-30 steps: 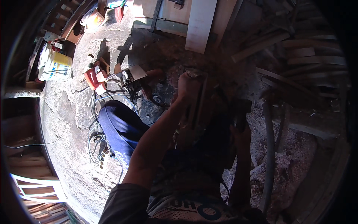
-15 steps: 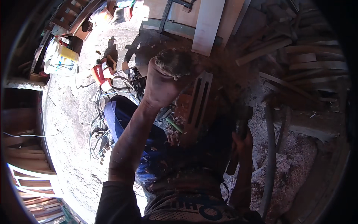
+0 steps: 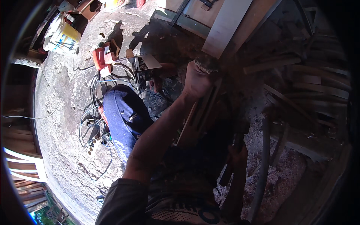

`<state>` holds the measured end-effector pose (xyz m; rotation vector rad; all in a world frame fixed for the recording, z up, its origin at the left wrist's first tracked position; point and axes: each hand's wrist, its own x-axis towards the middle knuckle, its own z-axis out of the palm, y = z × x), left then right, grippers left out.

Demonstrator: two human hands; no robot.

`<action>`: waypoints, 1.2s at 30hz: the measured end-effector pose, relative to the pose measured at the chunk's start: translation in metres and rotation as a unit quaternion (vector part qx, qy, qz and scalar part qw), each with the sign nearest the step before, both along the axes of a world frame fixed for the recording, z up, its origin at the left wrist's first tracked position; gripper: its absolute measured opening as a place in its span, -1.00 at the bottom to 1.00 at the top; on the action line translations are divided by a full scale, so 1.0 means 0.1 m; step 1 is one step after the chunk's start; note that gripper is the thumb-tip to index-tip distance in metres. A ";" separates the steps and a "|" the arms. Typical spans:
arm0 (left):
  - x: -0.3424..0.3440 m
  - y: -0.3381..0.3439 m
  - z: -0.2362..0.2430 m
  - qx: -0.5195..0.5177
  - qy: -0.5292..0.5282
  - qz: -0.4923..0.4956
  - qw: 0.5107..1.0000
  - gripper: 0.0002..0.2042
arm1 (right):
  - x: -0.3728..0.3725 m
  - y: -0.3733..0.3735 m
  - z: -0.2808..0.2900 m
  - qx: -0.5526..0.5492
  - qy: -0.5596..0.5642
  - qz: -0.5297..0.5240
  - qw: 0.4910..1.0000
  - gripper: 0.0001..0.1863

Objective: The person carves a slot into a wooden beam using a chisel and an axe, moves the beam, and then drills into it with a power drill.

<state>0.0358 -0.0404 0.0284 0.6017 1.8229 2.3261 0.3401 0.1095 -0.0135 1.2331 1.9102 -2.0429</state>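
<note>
hands (image 3: 197, 81): rough clump (image 3: 207, 63), dark long-handled tool (image 3: 238, 139) | wood (image 3: 201, 112): straight-edged, slotted

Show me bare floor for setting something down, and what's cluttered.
Widest: the sunlit floor below the yellow-and-white bucket, left of the cables, though a thin wire crosses its left side. Another patch lies right of the white frame.

Crowded: from the red tool to the left hand, and beyond the right hand, with a curved pipe and stacked wood.

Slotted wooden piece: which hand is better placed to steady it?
Likely the left hand, by the slotted piece, though gripping a rough lump; the right hand, farther off, holds a dark tool.
</note>
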 end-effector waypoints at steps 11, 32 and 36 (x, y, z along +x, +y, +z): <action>-0.20 0.18 -0.14 -0.046 -0.017 -0.024 0.999 -0.90 | -0.47 -0.03 0.40 0.039 0.032 0.024 0.998 -0.41; -0.43 0.62 -0.98 -0.107 -0.143 -0.046 0.983 -0.87 | -2.94 1.08 0.65 0.487 0.232 0.510 0.670 -0.50; -0.51 0.62 -1.10 -0.142 -0.132 -0.027 0.981 -0.88 | -3.30 1.16 1.14 0.459 0.085 0.472 0.748 -0.48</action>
